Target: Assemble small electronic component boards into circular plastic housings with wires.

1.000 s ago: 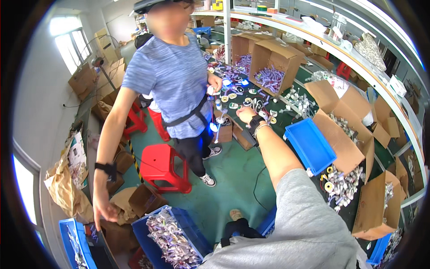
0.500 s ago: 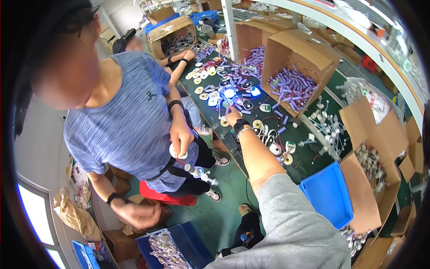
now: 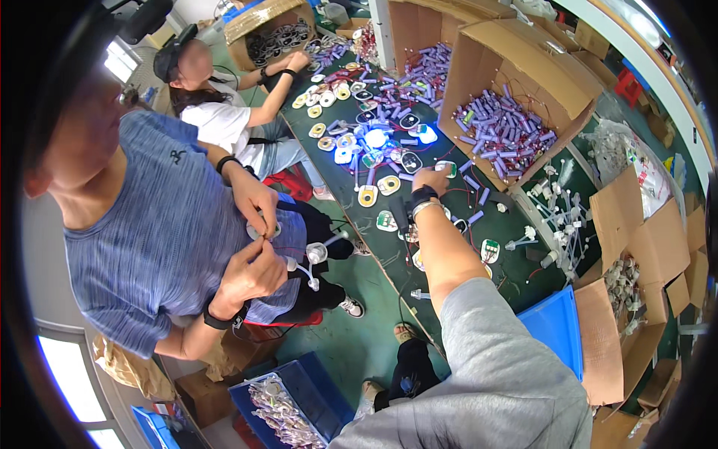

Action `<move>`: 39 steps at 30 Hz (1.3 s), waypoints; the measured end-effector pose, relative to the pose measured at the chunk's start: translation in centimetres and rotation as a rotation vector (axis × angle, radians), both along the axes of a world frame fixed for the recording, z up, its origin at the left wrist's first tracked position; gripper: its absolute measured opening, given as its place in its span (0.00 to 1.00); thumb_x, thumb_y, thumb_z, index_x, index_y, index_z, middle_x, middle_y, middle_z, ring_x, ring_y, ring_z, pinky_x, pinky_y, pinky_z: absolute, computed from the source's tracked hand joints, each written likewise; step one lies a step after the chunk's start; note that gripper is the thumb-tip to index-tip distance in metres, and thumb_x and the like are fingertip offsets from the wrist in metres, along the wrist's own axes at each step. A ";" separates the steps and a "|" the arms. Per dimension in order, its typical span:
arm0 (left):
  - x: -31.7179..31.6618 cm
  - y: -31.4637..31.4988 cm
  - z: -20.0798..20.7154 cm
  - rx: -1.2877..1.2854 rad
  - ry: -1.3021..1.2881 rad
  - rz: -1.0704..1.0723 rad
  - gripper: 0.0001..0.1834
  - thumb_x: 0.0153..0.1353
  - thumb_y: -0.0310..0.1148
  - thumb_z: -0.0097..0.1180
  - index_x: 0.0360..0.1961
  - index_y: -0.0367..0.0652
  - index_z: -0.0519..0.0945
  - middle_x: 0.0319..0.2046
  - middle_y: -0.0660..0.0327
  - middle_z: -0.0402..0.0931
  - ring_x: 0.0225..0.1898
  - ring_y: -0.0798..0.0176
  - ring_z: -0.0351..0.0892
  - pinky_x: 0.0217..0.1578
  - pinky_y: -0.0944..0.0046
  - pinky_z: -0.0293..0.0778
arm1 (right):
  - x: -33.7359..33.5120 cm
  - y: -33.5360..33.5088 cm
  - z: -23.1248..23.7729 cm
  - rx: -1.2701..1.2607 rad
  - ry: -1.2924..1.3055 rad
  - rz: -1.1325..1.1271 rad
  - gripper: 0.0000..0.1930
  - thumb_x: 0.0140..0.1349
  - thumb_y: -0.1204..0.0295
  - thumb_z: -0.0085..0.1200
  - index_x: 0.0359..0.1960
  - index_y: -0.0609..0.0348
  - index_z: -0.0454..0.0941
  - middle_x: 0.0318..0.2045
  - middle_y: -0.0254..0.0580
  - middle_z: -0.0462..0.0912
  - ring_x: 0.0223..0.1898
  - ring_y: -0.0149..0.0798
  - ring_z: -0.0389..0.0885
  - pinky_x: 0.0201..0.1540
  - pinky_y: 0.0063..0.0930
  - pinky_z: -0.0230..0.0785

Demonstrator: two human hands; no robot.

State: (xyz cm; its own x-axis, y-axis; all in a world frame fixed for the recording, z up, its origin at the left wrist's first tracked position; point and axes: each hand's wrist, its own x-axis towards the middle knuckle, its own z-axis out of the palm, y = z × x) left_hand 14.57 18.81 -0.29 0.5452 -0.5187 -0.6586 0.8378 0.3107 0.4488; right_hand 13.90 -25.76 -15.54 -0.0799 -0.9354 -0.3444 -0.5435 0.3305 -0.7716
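My right hand (image 3: 432, 180) reaches over the dark green table (image 3: 351, 232), a dark band round its wrist. Its fingers are bent together at the edge of a white oval piece with a green circuit board (image 3: 446, 169); part of the grip is hidden. Just left of it lie a black oval ring (image 3: 411, 162), a yellow-ringed piece (image 3: 388, 185) and several purple cylindrical cells with thin wires. Beyond these, a blue-white light (image 3: 375, 138) glows. Another green-board piece (image 3: 386, 221) rests left of my wrist. My left hand is out of view.
At left, a co-worker in a blue shirt (image 3: 149, 247) works a small round piece with both hands. Another person (image 3: 224, 112) sits farther back. A cardboard box of purple cells (image 3: 516, 56), white jointed parts (image 3: 557, 217) and a blue tray (image 3: 553, 329) flank my arm.
My right hand has moved rightward from beside the black ring to the green-board piece. The co-worker's hands, apart before, now meet at a small piece. The view has shifted.
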 end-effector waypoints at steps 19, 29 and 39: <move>8.4 -10.4 0.1 -0.306 0.142 -0.457 0.09 0.60 0.41 0.44 0.26 0.56 0.74 0.12 0.74 0.60 0.17 0.76 0.62 0.18 0.75 0.59 | -22.4 7.5 19.2 0.582 -1.708 -0.341 0.12 0.59 0.62 0.46 0.31 0.59 0.70 0.24 0.38 0.73 0.25 0.35 0.71 0.29 0.28 0.67; -24.6 20.4 -14.2 1.224 -0.596 -0.644 0.10 0.49 0.34 0.54 0.30 0.38 0.78 0.20 0.60 0.77 0.25 0.68 0.76 0.29 0.69 0.71 | -30.3 7.9 20.6 0.136 -1.828 -0.172 0.08 0.60 0.68 0.44 0.33 0.57 0.72 0.18 0.34 0.73 0.22 0.29 0.70 0.28 0.24 0.65; -27.9 30.2 -23.2 1.048 -0.628 -0.906 0.08 0.52 0.36 0.53 0.28 0.43 0.78 0.21 0.66 0.75 0.24 0.72 0.73 0.26 0.70 0.68 | -22.5 13.4 16.7 0.878 -1.590 0.128 0.07 0.63 0.65 0.41 0.29 0.49 0.69 0.09 0.22 0.54 0.10 0.21 0.52 0.15 0.17 0.46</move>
